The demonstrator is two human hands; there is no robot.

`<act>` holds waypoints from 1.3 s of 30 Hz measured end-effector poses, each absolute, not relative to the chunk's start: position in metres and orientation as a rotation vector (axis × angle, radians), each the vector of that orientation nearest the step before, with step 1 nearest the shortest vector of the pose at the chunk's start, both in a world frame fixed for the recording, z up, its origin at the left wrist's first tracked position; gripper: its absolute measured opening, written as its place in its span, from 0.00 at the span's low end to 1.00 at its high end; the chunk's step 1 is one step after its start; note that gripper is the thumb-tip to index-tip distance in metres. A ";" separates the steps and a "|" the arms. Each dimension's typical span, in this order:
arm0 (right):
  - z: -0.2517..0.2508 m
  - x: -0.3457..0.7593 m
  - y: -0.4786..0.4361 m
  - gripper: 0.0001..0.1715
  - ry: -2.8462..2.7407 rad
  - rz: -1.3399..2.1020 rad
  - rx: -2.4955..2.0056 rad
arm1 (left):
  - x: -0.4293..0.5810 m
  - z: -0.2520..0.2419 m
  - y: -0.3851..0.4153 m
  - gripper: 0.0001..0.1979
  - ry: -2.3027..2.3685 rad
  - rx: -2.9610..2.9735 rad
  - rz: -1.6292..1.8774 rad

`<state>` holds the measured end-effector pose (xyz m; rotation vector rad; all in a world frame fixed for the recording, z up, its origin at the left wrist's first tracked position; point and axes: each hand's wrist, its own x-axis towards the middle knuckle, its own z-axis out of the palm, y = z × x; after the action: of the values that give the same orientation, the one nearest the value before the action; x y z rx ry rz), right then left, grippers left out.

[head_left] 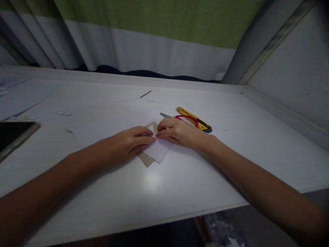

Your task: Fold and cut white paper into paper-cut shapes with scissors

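A small folded piece of white paper (158,151) lies at the middle of the white table (180,185), on top of a tan ruler-like strip (145,159). My left hand (131,142) lies on the paper's left part, fingers pressed flat along a fold. From the other side, my right hand (180,133) meets it, fingertips pressed on the paper's upper edge. The fingertips of both hands nearly touch. Neither hand lifts the paper off the table.
A yellow utility knife (194,119) and red-handled scissors (186,118) lie just behind my right hand. Larger white sheets (105,128) lie under and left of the paper. A dark phone or tablet (14,133) sits at the left edge. A curtain hangs behind.
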<state>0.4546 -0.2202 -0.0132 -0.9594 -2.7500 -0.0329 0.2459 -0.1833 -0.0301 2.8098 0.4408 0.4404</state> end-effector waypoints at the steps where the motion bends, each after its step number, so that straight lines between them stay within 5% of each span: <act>1: -0.013 0.455 -0.220 0.15 -2.755 -0.037 -0.949 | 0.246 -0.029 -0.183 0.14 0.430 2.826 0.432; 39: -0.012 0.463 -0.223 0.09 -2.481 0.225 -1.509 | 0.244 -0.031 -0.197 0.16 0.486 3.026 0.354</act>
<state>0.4628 -0.2229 -0.0123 -1.5088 -2.4810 0.2254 0.2439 -0.1975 -0.0307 3.0255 0.4858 0.3536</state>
